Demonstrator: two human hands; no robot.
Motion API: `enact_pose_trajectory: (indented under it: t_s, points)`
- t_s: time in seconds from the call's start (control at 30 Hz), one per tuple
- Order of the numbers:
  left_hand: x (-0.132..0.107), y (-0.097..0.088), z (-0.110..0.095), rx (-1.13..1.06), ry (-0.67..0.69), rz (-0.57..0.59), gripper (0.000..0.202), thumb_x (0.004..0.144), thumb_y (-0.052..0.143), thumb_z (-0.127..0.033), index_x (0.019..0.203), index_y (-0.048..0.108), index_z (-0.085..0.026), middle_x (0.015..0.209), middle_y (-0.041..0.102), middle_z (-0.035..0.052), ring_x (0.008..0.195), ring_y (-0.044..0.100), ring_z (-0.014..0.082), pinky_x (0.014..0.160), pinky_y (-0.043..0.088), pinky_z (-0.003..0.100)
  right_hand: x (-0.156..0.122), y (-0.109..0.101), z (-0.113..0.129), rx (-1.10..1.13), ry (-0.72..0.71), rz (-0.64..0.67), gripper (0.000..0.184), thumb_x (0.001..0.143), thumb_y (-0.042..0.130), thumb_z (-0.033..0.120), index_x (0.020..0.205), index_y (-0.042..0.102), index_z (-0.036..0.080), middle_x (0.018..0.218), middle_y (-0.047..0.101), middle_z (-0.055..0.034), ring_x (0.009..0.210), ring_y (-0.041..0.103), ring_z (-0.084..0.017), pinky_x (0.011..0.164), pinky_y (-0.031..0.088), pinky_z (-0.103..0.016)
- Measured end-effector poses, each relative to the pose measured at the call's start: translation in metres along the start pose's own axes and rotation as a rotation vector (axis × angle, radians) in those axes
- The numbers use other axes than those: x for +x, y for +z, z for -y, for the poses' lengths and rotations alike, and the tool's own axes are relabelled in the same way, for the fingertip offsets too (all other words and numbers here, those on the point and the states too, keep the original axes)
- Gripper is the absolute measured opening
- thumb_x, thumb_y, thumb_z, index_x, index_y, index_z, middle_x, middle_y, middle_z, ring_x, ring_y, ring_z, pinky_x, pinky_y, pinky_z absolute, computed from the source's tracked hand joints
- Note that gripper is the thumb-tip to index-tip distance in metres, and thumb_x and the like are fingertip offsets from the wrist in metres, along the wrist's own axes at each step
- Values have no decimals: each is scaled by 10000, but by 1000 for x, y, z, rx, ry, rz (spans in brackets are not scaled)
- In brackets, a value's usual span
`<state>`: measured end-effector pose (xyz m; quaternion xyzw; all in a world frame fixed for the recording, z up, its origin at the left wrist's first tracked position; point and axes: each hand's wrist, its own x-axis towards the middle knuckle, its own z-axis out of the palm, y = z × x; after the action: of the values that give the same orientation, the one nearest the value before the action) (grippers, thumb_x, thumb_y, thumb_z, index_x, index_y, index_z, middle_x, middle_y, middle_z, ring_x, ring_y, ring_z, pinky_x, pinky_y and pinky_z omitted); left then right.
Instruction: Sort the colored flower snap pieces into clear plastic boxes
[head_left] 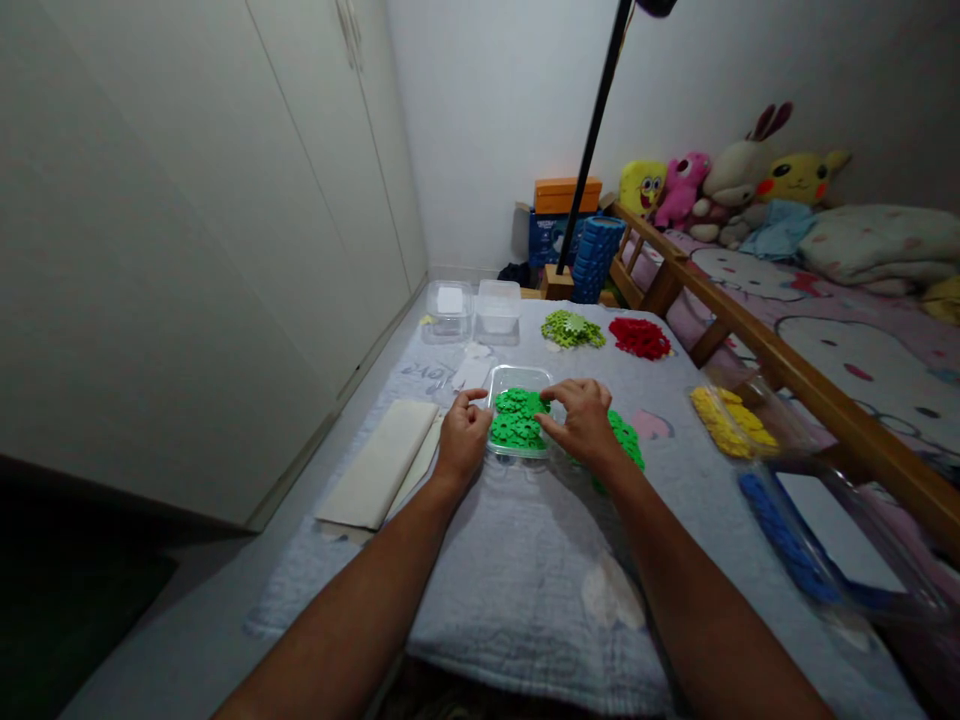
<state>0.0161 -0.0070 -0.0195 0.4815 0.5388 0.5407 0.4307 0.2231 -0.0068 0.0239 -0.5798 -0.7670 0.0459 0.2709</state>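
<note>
The left hand (463,436) and the right hand (583,415) are bare, with slim fingers. The left forearm (375,590) and the right forearm (690,560) are bare too, smooth in outline, narrow at the wrist and thicker toward the elbow.

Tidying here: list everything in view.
Green pieces: many, green, centre
Lime pieces: many, lime, far end
Red pieces: many, red, far end
Yellow pieces: many, yellow, right
Blue pieces: many, blue, right
Tubs: several, clear, tabletop
Sheets: several, white, tabletop
Folded stack: one, cream, left
Cloth: one, grey, tabletop
Wardrobe: one, white, left
Pole: one, black, back
Roller: one, blue, back
Boxes: two, orange and blue, back
Plushies: several, mixed, bed
Bed: one, brown, right
Left hand: one, bare, central tub
Right hand: one, bare, central tub
</note>
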Motion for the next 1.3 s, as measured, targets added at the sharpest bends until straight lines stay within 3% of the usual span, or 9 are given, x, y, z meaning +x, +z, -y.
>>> enact_pose_trajectory:
  t_s: [0.2,0.33,0.5,0.63,0.8,1.0,1.2,1.3]
  points:
    - [0,0,-1,-2,-1,-1,367,779,648,-345,1106,651,-178,571,375,-110,539,391,122,571,309,235,25,7,11,-134,50,64,139,901,729,308,1021,776,257,1156,783,-103,1191,507,-349,1155,210,-616]
    - [0,0,-2,-9,-7,4,364,776,646,-339,1103,650,-179,571,376,-111,534,382,120,571,306,236,28,10,6,-148,65,16,156,924,712,323,1045,786,259,1218,753,-117,1199,499,-351,1142,237,-604]
    - [0,0,-1,3,8,-1,359,795,638,-342,1114,650,-176,572,380,-110,542,378,121,578,311,234,14,-10,-23,-136,141,-34,207,918,700,322,1082,800,247,1271,725,-123,1186,521,-348,1056,324,-521]
    - [0,0,-1,18,10,-3,347,787,641,-335,1095,656,-176,570,376,-110,542,392,121,576,307,233,-8,-24,-51,-168,176,26,228,882,706,310,1081,807,265,1236,734,-111,1166,537,-345,995,358,-482]
    - [-1,0,-2,19,11,-10,355,782,645,-350,1096,660,-185,579,377,-108,547,396,125,579,307,233,-31,-14,-66,-224,144,98,266,834,743,306,1087,818,275,1277,728,-106,1183,537,-351,990,366,-486]
    - [-1,0,-4,16,3,-5,350,781,641,-350,1091,650,-186,575,375,-109,543,385,125,577,304,239,-32,0,-66,-269,187,120,212,836,737,285,1035,809,268,1336,712,-111,1230,515,-364,1002,358,-510]
    - [0,0,0,14,18,2,363,795,635,-354,1112,646,-178,576,379,-111,545,386,123,576,301,240,-29,1,-64,-231,215,80,246,790,726,264,1033,763,246,1222,741,-105,1175,553,-343,987,367,-485]
    - [0,-1,0,6,15,4,364,802,635,-348,1121,647,-174,576,383,-111,540,378,121,576,306,241,-26,-4,-63,-143,247,88,134,802,685,260,924,735,235,1058,766,-88,1060,595,-313,920,381,-446]
